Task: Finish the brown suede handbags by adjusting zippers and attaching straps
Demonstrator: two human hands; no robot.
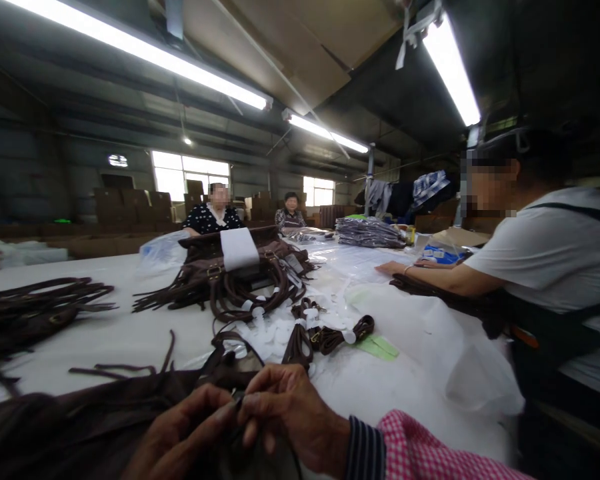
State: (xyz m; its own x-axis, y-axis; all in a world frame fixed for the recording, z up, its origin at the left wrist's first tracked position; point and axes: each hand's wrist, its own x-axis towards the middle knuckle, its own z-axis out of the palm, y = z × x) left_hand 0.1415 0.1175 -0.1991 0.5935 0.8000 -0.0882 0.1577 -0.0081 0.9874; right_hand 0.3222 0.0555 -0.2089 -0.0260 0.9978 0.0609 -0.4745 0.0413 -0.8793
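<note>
A dark brown bag [105, 413] lies in front of me at the near edge of the table. Above it, the fingertips of my left hand [187, 427] and my right hand [300, 410] meet in a pinch on a small dark strap end [237, 396]. Its exact shape is mostly covered by the fingers. A thin dark strap loop [235, 337] rises just behind my hands. Beyond my right hand lie coiled brown straps [337, 337] bound with white bands. Farther back sits a pile of fringed brown bags [235, 267] with white paper wrapped over it.
More brown bags and straps [45, 300] lie at the left. White plastic sheeting [440, 353] covers the right of the table [365, 387]. A co-worker [555, 253] leans in from the right, and two people sit at the far side near stacked packed goods [367, 232].
</note>
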